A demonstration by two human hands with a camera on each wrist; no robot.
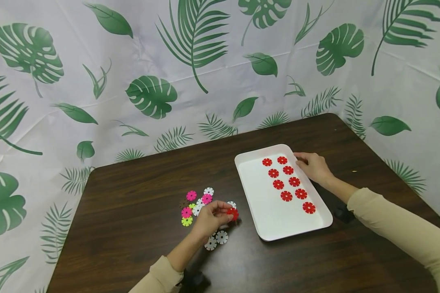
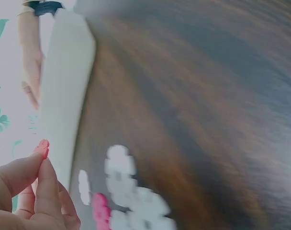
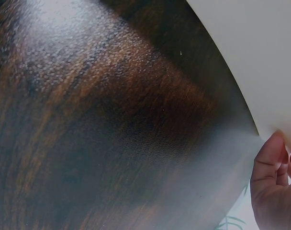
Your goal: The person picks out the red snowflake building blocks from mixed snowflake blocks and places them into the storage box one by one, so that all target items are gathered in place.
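My left hand [image 1: 209,220] pinches a red notched plastic disc [image 1: 233,214] between thumb and fingertips, just left of a white tray [image 1: 258,203]. The left wrist view shows that same red disc [image 2: 42,147] nearly edge-on. Inside the tray, several red notched discs [image 1: 278,184] lie flat in two slanting columns along its right half. At the tray's right side, my right hand [image 1: 316,167] grips the rim. Thumb and curled fingers [image 3: 270,165] appear at the tray's edge in the right wrist view.
Loose discs in pink [image 1: 191,195], white [image 1: 208,191], yellow-green [image 1: 187,221] and brown lie around my left hand, some overlapping. Grey-white discs [image 1: 221,237] sit nearer the front. The dark wooden table [image 1: 132,228] meets a leaf-print cloth [image 1: 113,101] at the back and right.
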